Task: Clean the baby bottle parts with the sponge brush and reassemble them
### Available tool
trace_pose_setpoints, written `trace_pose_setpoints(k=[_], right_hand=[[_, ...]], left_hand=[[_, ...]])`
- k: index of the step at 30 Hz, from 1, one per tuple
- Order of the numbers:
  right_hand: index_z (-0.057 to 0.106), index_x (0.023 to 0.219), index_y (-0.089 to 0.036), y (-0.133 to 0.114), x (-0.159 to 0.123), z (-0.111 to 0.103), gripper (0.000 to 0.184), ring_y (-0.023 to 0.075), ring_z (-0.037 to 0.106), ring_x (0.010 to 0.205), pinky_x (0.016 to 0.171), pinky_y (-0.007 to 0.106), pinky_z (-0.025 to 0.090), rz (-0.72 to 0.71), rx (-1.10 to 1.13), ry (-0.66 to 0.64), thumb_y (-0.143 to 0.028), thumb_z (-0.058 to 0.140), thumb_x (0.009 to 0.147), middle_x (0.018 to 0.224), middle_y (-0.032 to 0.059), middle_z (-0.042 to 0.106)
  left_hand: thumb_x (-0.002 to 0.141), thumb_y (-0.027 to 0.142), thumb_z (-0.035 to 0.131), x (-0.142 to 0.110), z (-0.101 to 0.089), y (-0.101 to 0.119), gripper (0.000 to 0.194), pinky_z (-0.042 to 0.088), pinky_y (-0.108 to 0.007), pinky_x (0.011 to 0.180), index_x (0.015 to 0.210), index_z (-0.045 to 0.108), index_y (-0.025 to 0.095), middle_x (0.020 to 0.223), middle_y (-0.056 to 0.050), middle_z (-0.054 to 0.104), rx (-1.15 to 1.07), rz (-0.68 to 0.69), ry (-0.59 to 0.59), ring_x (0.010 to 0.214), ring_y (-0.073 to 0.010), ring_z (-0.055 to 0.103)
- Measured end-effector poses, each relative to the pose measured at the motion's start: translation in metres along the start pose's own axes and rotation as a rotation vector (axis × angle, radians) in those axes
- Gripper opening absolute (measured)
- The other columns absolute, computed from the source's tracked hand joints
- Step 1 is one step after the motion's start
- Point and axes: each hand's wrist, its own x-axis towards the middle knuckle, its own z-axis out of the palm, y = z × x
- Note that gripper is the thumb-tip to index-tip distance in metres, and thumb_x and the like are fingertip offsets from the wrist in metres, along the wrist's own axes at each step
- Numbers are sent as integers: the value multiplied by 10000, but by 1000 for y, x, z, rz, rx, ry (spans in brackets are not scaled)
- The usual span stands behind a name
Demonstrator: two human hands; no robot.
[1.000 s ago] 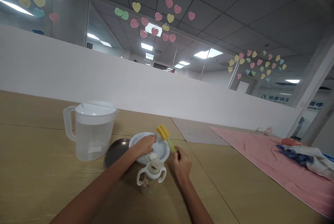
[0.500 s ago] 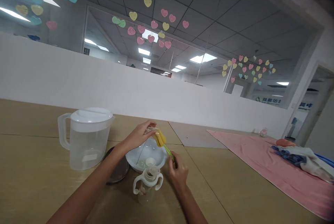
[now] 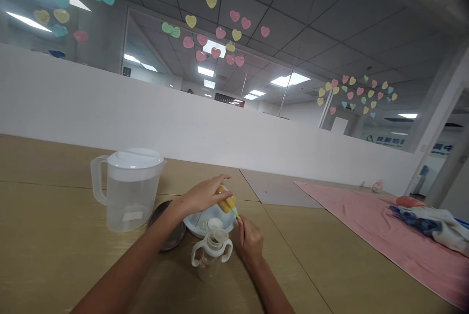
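My left hand (image 3: pixel 203 196) is closed over the yellow head of the sponge brush (image 3: pixel 225 200), its fingers curled across the top; my right hand (image 3: pixel 251 243) pinches the thin green handle (image 3: pixel 236 213) between finger and thumb, so both hands are clamped on the one brush, which sits tilted between them; right below the grip is a white bowl (image 3: pixel 192 223), partly hidden behind my left hand; just in front of the bowl, nearer me and between my wrists, stands a clear baby cup (image 3: pixel 211 250) with two white handles; left of the bowl and just beside it, a dark round metal lid (image 3: pixel 172 236) lies under my left forearm; farther left stands a clear plastic pitcher (image 3: pixel 128 192) with a white lid, on the wooden table (image 3: pixel 54 236); well off to the right of my right hand lies a pink cloth (image 3: pixel 359 231), with a crumpled white and blue cloth (image 3: pixel 421 221) on it.
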Motion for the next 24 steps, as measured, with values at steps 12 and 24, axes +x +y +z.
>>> trace_pose_setpoints(k=[12, 24], right_hand=[[619, 812, -134, -1, 0, 0, 304, 107, 576, 528, 535, 206, 403, 33, 38, 77, -191, 355, 949, 620, 41, 643], [622, 824, -147, 0, 0, 2, 329, 106, 588, 517, 526, 203, 407, 114, -3, 68, -229, 333, 958, 630, 34, 656]], left_hand=[[802, 367, 572, -7, -12, 18, 342, 445, -276, 775, 1112, 581, 225, 1057, -51, 603, 73, 104, -11, 917, -203, 596], [829, 191, 507, -10, -13, 16, 641, 378, -262, 954, 1416, 263, 274, 1398, -30, 452, 143, 209, -41, 1213, -180, 466]])
